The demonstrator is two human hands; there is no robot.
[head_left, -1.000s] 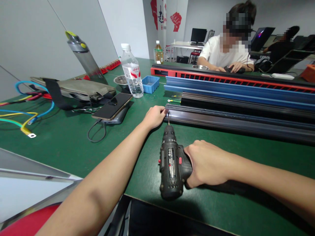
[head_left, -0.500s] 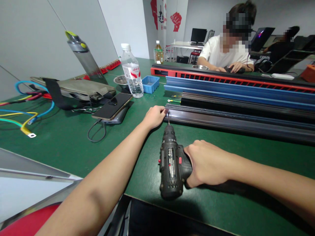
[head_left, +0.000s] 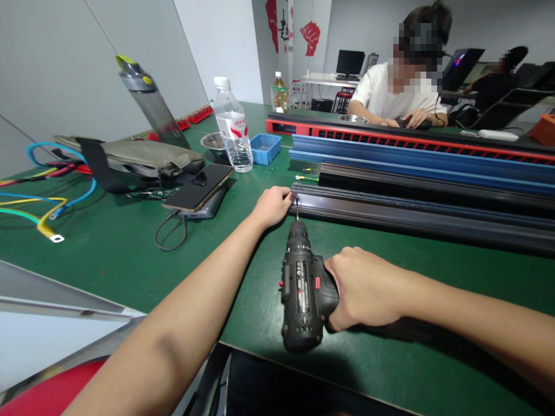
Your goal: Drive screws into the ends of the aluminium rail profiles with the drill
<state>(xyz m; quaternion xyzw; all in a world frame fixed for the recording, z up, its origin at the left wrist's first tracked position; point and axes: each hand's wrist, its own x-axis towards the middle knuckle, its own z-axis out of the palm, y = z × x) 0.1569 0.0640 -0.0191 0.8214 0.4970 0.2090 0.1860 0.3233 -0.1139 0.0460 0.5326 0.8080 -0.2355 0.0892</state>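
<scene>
My right hand (head_left: 366, 287) is wrapped round the grip of a black cordless drill (head_left: 303, 288) that lies level over the green table (head_left: 130, 254). The drill's bit points away from me and meets the near left end of a long dark metal rail (head_left: 411, 214). My left hand (head_left: 271, 206) rests at that same rail end, fingers curled and pinched right beside the bit tip. What the fingertips pinch is too small to make out.
Blue (head_left: 411, 159) and red-black (head_left: 390, 136) rails lie stacked behind the dark one. A phone on a power bank (head_left: 199, 188), a water bottle (head_left: 233, 127), a small blue tray (head_left: 264, 148), a grey bag (head_left: 134, 156) and coloured cables (head_left: 47, 202) lie left. A seated person (head_left: 401, 86) works across the table.
</scene>
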